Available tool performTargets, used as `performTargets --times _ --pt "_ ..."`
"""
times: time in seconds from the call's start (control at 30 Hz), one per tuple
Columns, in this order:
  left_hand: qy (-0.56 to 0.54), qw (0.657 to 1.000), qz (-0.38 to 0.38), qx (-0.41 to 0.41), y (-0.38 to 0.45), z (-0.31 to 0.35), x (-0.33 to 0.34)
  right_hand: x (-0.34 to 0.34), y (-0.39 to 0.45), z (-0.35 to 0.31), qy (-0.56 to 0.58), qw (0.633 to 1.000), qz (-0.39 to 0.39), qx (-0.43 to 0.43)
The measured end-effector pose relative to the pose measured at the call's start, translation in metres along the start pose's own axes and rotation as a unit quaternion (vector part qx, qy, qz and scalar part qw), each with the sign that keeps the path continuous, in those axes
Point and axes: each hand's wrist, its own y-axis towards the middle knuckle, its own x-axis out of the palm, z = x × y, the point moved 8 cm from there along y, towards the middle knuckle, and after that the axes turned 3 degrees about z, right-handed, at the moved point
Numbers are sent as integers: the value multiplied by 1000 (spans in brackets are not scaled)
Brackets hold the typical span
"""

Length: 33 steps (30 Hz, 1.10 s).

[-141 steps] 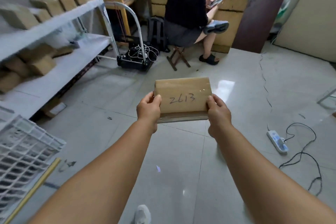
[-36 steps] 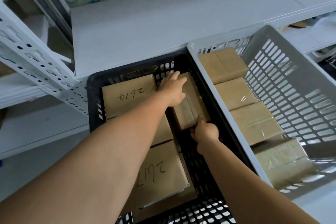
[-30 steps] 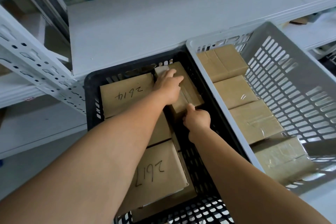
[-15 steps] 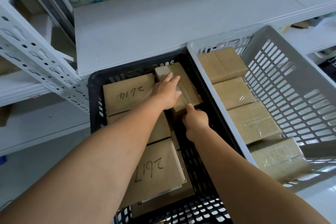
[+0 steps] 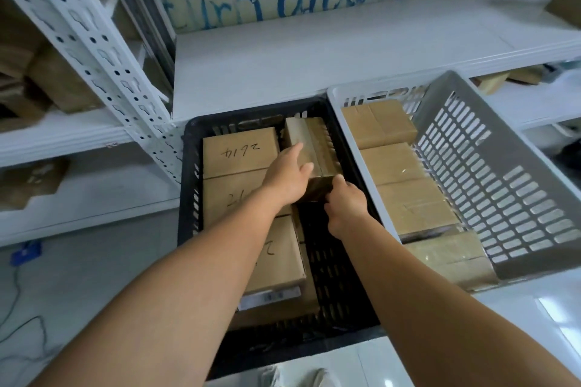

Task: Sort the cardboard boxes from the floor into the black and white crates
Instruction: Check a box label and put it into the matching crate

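Note:
A black crate [image 5: 188,198] sits on the floor with a white crate [image 5: 518,198] touching its right side. A cardboard box [image 5: 317,148] stands on its edge at the far right of the black crate, against the back wall. My left hand [image 5: 287,176] lies over its top and left face. My right hand [image 5: 344,207] grips its near end. Flat in the black crate's left half lie three numbered boxes, the far one marked 2614 [image 5: 240,151]. Several taped boxes [image 5: 393,163] fill the white crate's left side.
A white metal shelf [image 5: 314,50] runs right behind both crates, with a perforated upright [image 5: 103,63] at the left. More cardboard boxes [image 5: 31,179] rest on lower shelves at the left. Cables [image 5: 19,324] trail on the floor at bottom left.
Earlier I held the box marked 2613 out over the open floor. Since then it has gone into the black crate and been pushed toward the back wall; both hands stay on it.

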Motion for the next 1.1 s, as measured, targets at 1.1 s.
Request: performTargets --times 1.1 --pt "-212 942 -215 149 -308 174 172 -354 -247 80 217 922 288 -139"
